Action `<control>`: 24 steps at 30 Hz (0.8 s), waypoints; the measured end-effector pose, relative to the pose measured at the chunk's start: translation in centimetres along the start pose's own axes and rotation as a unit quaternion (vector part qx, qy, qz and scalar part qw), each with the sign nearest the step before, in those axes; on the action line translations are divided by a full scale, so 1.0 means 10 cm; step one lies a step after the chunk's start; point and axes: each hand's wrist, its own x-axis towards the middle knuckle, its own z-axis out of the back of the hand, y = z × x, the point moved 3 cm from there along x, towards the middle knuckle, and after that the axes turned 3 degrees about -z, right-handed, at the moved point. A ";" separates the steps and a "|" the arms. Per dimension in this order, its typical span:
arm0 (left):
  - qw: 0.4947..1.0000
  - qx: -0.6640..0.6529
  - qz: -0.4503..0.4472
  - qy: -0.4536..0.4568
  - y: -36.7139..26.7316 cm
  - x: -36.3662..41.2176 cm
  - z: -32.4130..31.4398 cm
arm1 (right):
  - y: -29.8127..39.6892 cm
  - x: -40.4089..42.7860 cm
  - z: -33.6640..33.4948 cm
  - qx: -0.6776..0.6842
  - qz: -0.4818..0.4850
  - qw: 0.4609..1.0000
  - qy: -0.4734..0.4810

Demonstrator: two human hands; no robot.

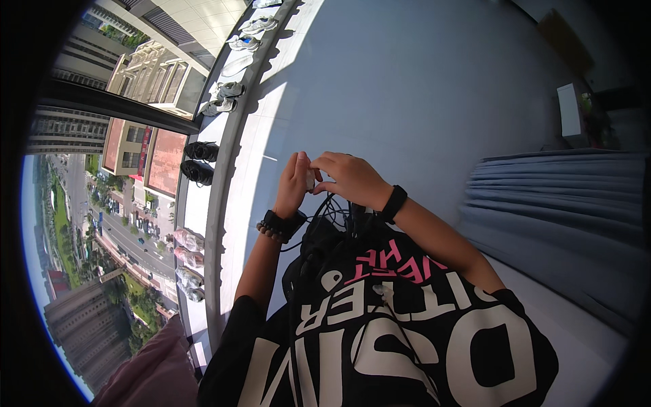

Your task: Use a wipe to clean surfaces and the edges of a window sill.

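Note:
My left hand [293,184] is raised in front of my waist, its fingers and palm around a small whitish object [309,180], too hidden to name. From the other side my right hand [352,178] reaches over, thumb and fingertips at the same object. Both wrists wear dark bands, the left one also a beaded bracelet [270,232]. Thin black cables [330,209] hang just below the hands, in front of my black printed T-shirt [407,346].
A window ledge [196,213] on the left holds several shoes, among them black sneakers [197,172]. Grey-blue curtains [549,198] hang at the right. Smooth floor [396,91] lies ahead, and a white box-like item [569,110] stands at the far right.

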 end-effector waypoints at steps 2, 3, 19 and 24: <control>1.000 -0.007 0.010 0.015 -0.22 0.23 -0.31 | -0.22 0.02 0.15 0.002 -0.021 1.000 -0.022; 0.998 -0.057 0.014 0.023 -0.21 0.37 -0.43 | -0.33 0.01 0.24 0.001 -0.033 0.998 -0.045; 0.930 -0.317 0.171 0.078 -0.15 2.34 -1.15 | -1.95 0.96 1.47 0.135 -0.110 0.985 0.016; 0.914 -0.344 0.192 0.093 -0.36 3.15 -1.34 | -2.39 1.41 2.08 0.163 -0.144 0.976 0.005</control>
